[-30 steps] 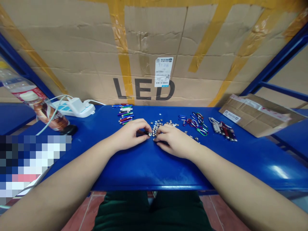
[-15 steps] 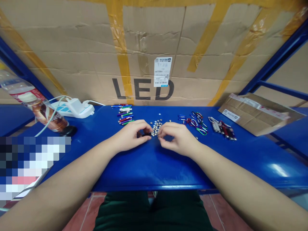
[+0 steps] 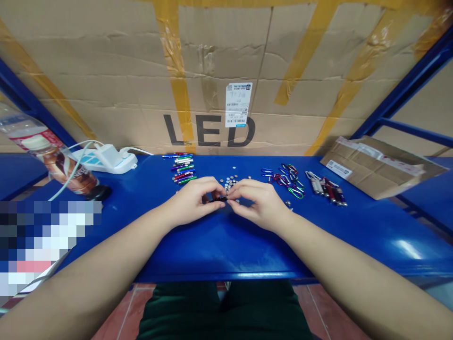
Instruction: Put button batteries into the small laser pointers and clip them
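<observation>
Left hand (image 3: 193, 202), right hand (image 3: 258, 204), dark mini flashlight (image 3: 217, 199), blue bench (image 3: 226, 250)
Left hand pinches it; right hand meets its tip, grip unclear, just below button cells (image 3: 230, 182).

Left hand (image 3: 193, 200) and right hand (image 3: 256, 205) pinch a tube (image 3: 217, 199).

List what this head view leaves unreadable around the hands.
Dark slim item: head view, its ends and most of its length hidden by the left hand and right hand.
Button cells: head view, too small for any markings to show.
Carton label: head view, print too small to read.
Pixelated patch: head view, hides whatever lies at lower left.
Plastic bottle: head view, cut off by the left edge.
</observation>
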Tool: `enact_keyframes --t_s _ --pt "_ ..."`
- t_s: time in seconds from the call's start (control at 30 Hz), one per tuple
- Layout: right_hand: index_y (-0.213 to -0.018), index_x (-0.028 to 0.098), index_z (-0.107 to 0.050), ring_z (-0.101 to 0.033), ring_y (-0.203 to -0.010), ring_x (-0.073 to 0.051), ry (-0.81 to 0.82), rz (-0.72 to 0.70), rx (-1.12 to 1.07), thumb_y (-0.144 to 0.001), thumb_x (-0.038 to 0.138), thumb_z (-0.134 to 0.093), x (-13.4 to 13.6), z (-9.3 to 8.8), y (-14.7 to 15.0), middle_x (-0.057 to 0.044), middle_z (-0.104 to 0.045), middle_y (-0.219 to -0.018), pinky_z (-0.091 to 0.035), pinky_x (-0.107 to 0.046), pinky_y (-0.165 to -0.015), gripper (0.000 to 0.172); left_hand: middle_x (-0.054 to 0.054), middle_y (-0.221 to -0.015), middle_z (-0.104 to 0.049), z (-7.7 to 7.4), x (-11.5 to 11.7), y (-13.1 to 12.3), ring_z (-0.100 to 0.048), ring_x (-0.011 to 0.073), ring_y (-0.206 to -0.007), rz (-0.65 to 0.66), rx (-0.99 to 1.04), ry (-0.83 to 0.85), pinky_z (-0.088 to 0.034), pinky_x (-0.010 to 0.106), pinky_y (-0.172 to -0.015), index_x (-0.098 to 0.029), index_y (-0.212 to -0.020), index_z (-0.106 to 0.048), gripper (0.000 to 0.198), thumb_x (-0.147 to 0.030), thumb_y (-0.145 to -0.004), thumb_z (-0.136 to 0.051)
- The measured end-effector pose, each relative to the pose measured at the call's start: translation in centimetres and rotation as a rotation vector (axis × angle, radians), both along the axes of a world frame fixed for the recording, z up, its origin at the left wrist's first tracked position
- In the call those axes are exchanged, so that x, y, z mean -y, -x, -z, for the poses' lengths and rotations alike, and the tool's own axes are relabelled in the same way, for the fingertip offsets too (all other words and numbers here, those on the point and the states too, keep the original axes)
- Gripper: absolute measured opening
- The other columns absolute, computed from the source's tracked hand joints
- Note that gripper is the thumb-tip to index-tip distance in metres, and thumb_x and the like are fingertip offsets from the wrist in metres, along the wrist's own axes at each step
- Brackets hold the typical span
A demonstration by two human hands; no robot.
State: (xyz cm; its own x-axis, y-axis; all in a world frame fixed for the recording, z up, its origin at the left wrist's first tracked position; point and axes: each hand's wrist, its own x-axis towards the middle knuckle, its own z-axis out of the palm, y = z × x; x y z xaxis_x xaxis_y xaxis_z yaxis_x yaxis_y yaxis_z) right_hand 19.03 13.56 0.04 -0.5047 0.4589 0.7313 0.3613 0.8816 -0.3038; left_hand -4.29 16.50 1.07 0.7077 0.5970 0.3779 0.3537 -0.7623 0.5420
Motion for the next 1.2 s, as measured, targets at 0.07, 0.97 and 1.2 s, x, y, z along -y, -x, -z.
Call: enact_keyframes --t_s 0.07,0.97,1.2 --pt "-0.091 0.018 -0.070 -0.072 -0.084 -0.018 -0.007 -0.001 0.010 -0.095 0.015 -0.066 0.0 0.0 -0.1 -0.007 -0.075 -0.092 -0.059 -0.030 -0.078 0.007 0.004 -0.092 -0.066 0.0 0.0 0.0 -0.063 0.0159 -0.082 -0.001 0.001 0.002 -0.051 0.023 -0.063 -0.018 -0.102 -0.070 0.015 -0.029 -0.093 -0.072" --pt "-0.093 0.022 -0.080 -0.073 -0.091 -0.027 0.529 0.765 0.642 -0.086 0.017 -0.066 -1.9 -2.0 -8.3 -0.008 -0.078 -0.100 -0.056 -0.037 -0.082 0.017 0.005 -0.099 -0.064 -0.3 0.0 0.9 -0.066 0.0164 -0.081 -0.074 0.017 0.173 -0.053 0.022 -0.056 -0.021 -0.104 -0.061 0.013 -0.031 -0.096 -0.063" --pt "-0.093 0.025 -0.081 -0.075 -0.087 -0.028 0.582 0.972 0.606 -0.085 0.017 -0.063 -1.4 -3.0 -8.2 -0.005 -0.082 -0.094 -0.054 -0.036 -0.073 0.021 0.002 -0.096 -0.059 -0.2 -0.1 1.0 -0.061 0.0120 -0.068 -0.103 0.021 0.203 -0.052 0.023 -0.055 -0.021 -0.096 -0.054 0.012 -0.029 -0.095 -0.062"
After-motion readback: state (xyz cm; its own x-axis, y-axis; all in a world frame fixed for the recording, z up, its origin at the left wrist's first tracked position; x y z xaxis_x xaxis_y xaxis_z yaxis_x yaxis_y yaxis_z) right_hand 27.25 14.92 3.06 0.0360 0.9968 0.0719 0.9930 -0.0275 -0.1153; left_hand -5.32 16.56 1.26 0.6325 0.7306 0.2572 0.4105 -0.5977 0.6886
